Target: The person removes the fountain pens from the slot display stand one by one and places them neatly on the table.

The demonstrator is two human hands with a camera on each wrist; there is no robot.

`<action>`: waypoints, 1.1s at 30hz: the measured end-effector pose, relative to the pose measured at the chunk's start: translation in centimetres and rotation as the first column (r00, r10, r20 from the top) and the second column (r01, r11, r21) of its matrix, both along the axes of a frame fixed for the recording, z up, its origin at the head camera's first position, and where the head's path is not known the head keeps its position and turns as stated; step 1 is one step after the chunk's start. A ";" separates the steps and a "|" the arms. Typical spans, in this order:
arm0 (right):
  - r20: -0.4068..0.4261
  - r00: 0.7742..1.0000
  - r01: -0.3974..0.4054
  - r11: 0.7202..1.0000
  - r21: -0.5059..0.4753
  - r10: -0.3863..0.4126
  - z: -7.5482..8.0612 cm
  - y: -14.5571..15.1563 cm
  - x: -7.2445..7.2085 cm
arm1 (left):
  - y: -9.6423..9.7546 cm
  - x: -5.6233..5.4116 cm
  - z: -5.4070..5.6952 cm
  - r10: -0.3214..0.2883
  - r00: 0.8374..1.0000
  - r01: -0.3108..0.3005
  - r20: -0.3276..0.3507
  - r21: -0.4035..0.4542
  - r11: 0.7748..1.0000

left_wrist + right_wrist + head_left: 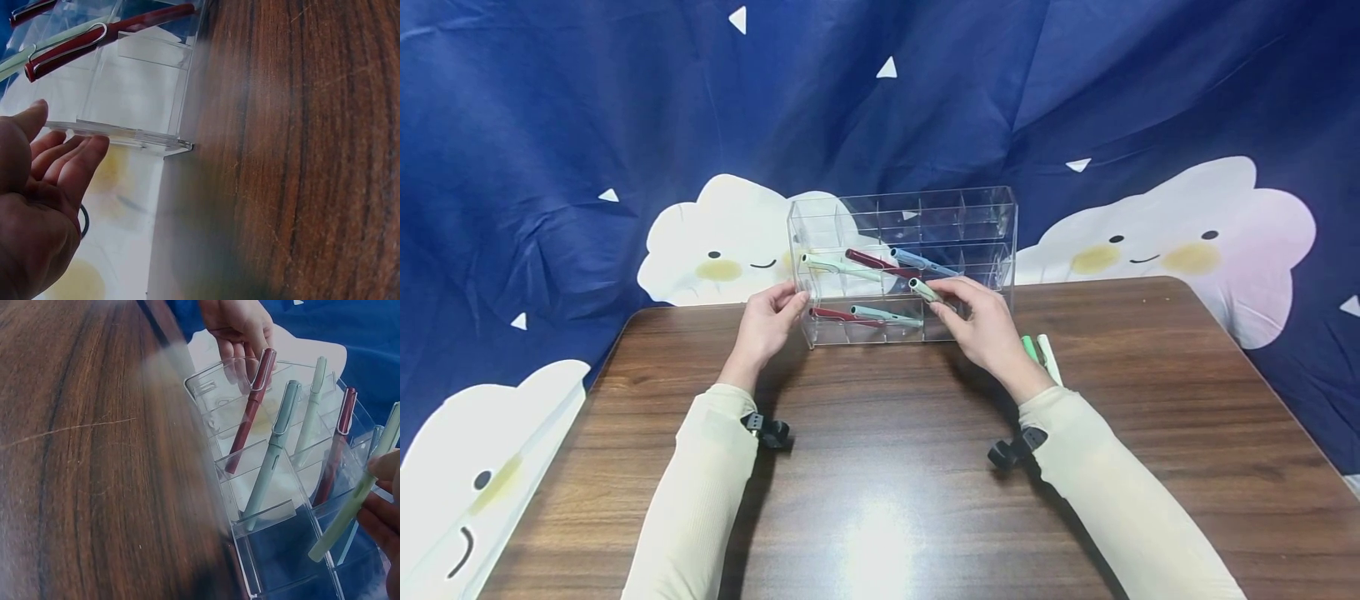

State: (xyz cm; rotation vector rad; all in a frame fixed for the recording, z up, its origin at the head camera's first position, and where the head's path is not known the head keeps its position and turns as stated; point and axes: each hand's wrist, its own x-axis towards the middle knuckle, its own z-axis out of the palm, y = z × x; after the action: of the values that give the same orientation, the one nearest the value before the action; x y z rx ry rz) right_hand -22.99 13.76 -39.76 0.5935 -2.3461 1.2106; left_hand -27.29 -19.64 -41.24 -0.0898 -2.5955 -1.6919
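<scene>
A clear plastic pen rack [920,218] with several compartments stands upright on the table. At its left side edge, my left hand [765,327] holds on, thumb toward the front and fingers around the outside. Between right thumb and fingers, my right hand [987,325] pinches a light green pen [349,515], slanted in front of the rack's middle compartments. In the upper occupied row lie a pale green pen [838,267], a dark red pen [880,263] and a blue pen [923,262]. Lower down are a red pen [250,419] and a blue-green pen [270,462].
On the wooden table [880,450], a bright green pen [1029,347] and a whitish pen [1049,358] lie right of the rack, partly behind my right forearm. A blue curtain [880,108] with cloud prints hangs behind the table's back edge.
</scene>
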 end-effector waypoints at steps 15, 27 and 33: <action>-0.064 0.998 0.009 0.999 -0.050 -0.012 0.9 0.1 0.6 | -0.5 0.1 -0.1 0.006 1.000 -0.006 0.018 -0.007 1.000; -0.092 0.996 0.007 0.999 -0.049 -0.012 1.5 1.0 1.0 | -0.4 -0.1 -0.1 -0.003 1.000 0.003 0.015 -0.001 1.000; -0.078 0.997 0.019 0.999 -0.049 -0.023 1.7 1.5 1.4 | -0.4 -0.2 -0.1 -0.015 1.000 0.015 0.005 0.003 1.000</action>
State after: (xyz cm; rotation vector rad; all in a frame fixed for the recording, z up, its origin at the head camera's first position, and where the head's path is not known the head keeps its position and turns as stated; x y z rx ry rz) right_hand -21.60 15.28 -38.04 0.5882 -2.2466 1.2084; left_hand -27.45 -20.05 -41.33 -0.1054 -2.6025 -1.7038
